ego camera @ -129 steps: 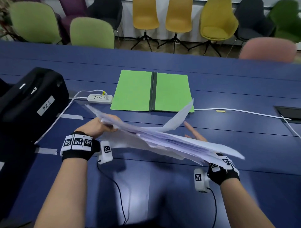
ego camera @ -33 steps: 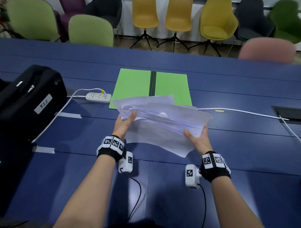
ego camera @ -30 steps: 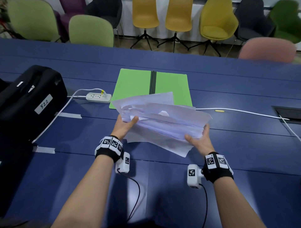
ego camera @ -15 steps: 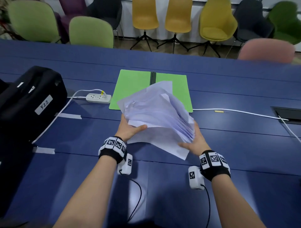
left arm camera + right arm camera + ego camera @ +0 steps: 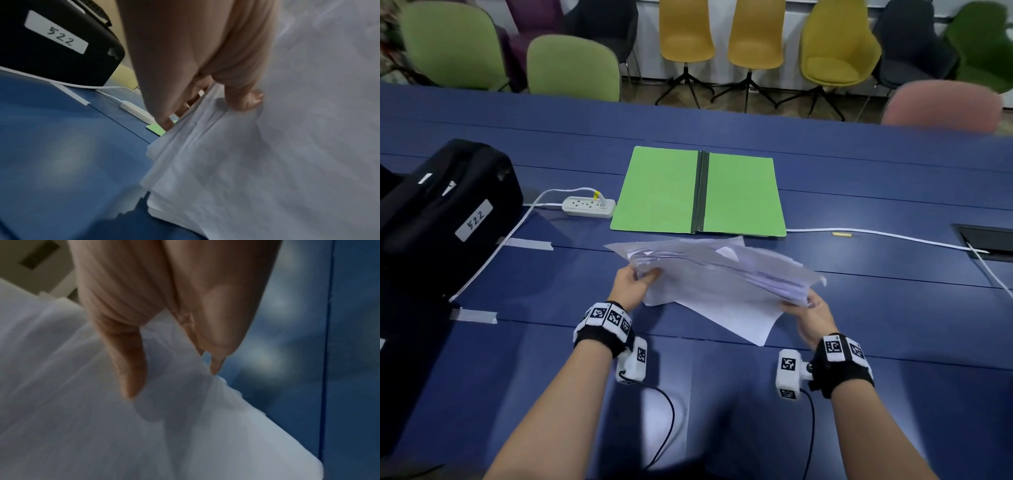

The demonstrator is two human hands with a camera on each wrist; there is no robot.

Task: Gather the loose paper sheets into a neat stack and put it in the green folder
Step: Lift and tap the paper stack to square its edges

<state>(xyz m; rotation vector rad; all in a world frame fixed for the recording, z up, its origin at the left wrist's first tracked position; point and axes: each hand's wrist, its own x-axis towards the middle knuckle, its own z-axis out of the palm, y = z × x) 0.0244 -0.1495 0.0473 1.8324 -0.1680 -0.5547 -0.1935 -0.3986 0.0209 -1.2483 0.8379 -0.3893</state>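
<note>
Head view showed, from left to right, a black case [image 5: 445, 209] with a label reading 522, a white power strip [image 5: 589, 207] beside it, and the green folder [image 5: 700, 192] lying open and flat on the blue table [image 5: 893, 308], its dark spine running down the middle. Nearer the person, just short of the folder's front edge, the paper sheets [image 5: 722, 277] were held as one loose, fanned bundle, corners sticking out at several angles and one lower sheet jutting toward the person.

On the left side of the bundle, the left hand [image 5: 631, 287] pinched the edge, thumb on top and fingers underneath; the left wrist view showed the offset layers beside the thumb [image 5: 244, 97]. On the right, the right hand [image 5: 810, 315] gripped the opposite corner in the same way, thumb on top.

Squaring the bundle looked like the step in hand, and it seemed far from done. Doing it well would probably mean loosening both grips, standing the sheets on one long edge on the table and tapping so they slide level, then turning to tap a short edge. Squeezing hard would likely lock the crooked sheets in place or crease them. A free-hanging sheet could slip out.
</note>
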